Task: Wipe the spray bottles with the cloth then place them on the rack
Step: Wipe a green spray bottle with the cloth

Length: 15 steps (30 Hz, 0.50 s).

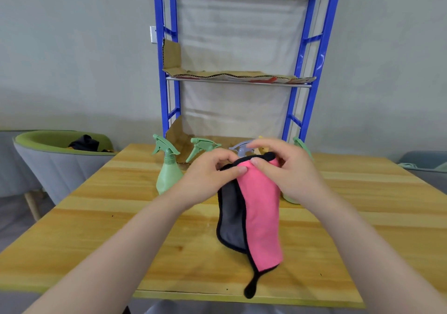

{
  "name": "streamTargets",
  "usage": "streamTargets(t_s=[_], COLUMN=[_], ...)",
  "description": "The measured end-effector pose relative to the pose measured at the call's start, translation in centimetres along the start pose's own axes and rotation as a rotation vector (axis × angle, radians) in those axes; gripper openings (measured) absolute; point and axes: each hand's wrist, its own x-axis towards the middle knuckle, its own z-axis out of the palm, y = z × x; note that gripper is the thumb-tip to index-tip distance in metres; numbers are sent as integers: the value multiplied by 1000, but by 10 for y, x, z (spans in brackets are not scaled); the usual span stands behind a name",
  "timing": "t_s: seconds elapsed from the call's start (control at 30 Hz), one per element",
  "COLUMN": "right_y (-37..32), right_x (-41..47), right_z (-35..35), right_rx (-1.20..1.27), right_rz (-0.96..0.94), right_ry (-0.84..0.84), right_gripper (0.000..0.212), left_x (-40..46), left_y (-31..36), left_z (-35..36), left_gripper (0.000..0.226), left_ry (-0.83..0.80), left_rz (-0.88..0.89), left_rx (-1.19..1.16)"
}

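1. The cloth (260, 207) hangs at centre frame over the desk (121, 229), its lower tip touching the desk's near edge, pink face out, seemingly draped for wiping.
2. The left hand (208, 178) and right hand (287, 171) pinch its top hem; fingers (242, 170) press the pink fold.
3. Behind them a grey bottle (242, 148) peeks out; a green bottle (168, 168) stands left.
4. The rack (307, 47) waits beyond, bottle-free.

Both hands, the left hand (208, 176) and the right hand (287, 168), pinch a pink and grey cloth (261, 207) over the wooden table (96, 217). Green spray bottles (168, 168) stand behind, before the blue rack (169, 72).
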Motion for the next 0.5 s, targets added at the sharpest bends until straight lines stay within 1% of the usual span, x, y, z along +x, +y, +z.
streamTargets(t_s=[0.13, 0.23, 0.3, 0.37, 0.43, 0.47, 0.5], right_y=[-5, -9, -11, -13, -16, -17, -19], right_x=[5, 9, 10, 11, 11, 12, 12], right_z=[-15, -24, -28, -31, -34, -36, -38], right_rx=[-169, -320, -355, -380, -395, -401, -403], right_rz=[-37, -28, -10, 6, 4, -3, -7], right_ry=[-92, -173, -211, -223, -222, -216, -214], right_gripper=[12, 2, 7, 14, 19, 24, 31], left_x=[8, 13, 15, 15, 13, 12, 9], left_y=[11, 22, 29, 33, 36, 37, 39], left_z=[-13, -21, -23, -24, -23, -22, -21], left_gripper=[9, 12, 12, 10, 7, 6, 5], left_ry=[-170, -249, -281, -300, -299, -291, -277], left_rz=[-95, -85, -48, -13, -3, -16, -53], left_rx=[64, 231, 297, 305, 223, 114, -47])
